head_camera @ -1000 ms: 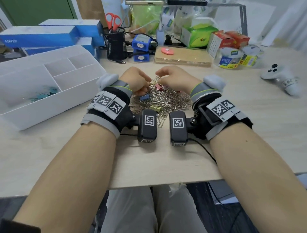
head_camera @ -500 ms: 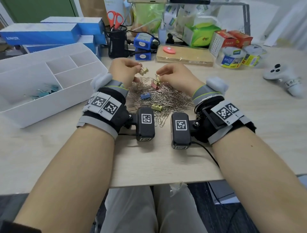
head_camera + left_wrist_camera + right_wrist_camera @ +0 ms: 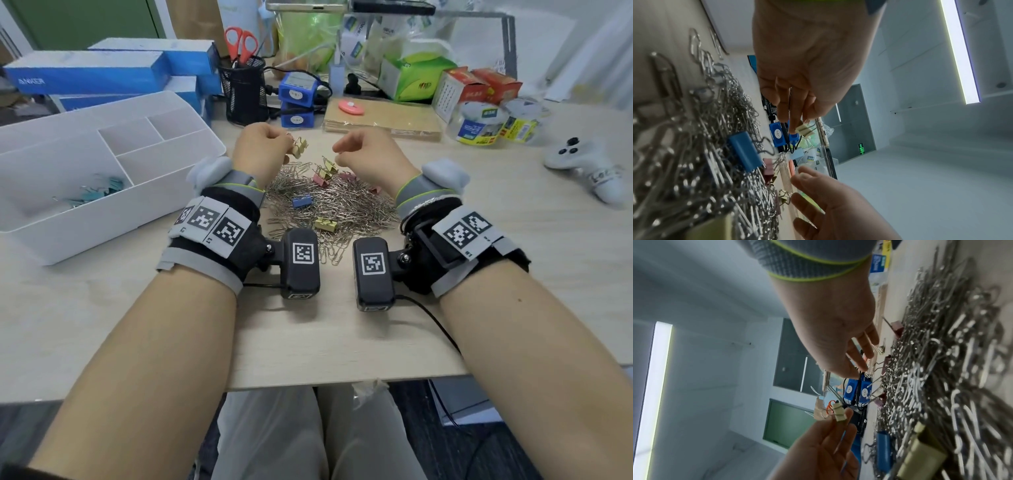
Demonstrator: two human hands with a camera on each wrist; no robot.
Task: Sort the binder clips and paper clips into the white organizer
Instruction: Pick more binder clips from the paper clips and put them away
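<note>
A heap of silver paper clips [image 3: 342, 209] lies on the desk between my wrists, with blue [image 3: 303, 201], pink [image 3: 320, 179] and yellow [image 3: 326, 224] binder clips mixed in. My left hand [image 3: 287, 150] is raised over the heap's far left and pinches small yellow binder clips [image 3: 299, 148] [image 3: 804, 129]. My right hand [image 3: 337, 154] hovers with curled fingers at another yellow binder clip [image 3: 329, 168]; whether it pinches the wire handle is unclear. The white organizer [image 3: 164, 205] stands to the left, with teal binder clips [image 3: 99, 193] in its big front compartment.
Behind the heap are a black mesh pen cup [image 3: 245, 90] with scissors, small blue boxes [image 3: 296, 102] and a flat cardboard stack [image 3: 380, 120]. Long blue cartons [image 3: 92, 77] sit behind the organizer. Tape rolls [image 3: 479, 121] and a white controller [image 3: 589, 161] are at the right.
My left hand has come up off the heap with yellow binder clips between its fingers. My right hand has risen slightly and stays above the heap's far edge.
</note>
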